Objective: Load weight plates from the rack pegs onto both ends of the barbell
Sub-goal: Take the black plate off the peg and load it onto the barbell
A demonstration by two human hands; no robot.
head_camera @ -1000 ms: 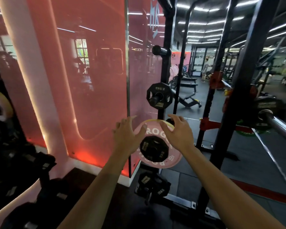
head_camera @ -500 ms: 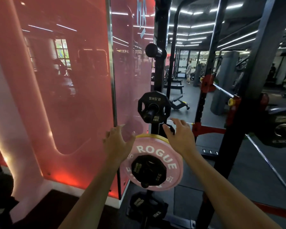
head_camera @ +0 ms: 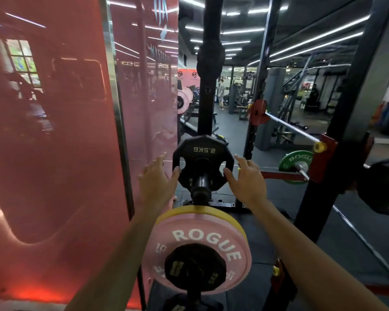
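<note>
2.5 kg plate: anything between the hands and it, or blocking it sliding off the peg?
Nothing visible. Left hand and right hand flank the 2.5 kg plate, thumbs at its edges. The peg in front is bare.

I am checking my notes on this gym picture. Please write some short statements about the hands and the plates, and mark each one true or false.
1. The black 2.5 kg plate sits on a rack peg above the pink plate. True.
2. The left hand grips the pink plate. False: it is open beside the black plate's left edge.
3. A smaller black plate sits in front of the pink plate on the same peg. True.
4. The right hand holds the green plate. False: it is open at the black plate's right edge; the green plate is on the barbell, farther right.
</note>
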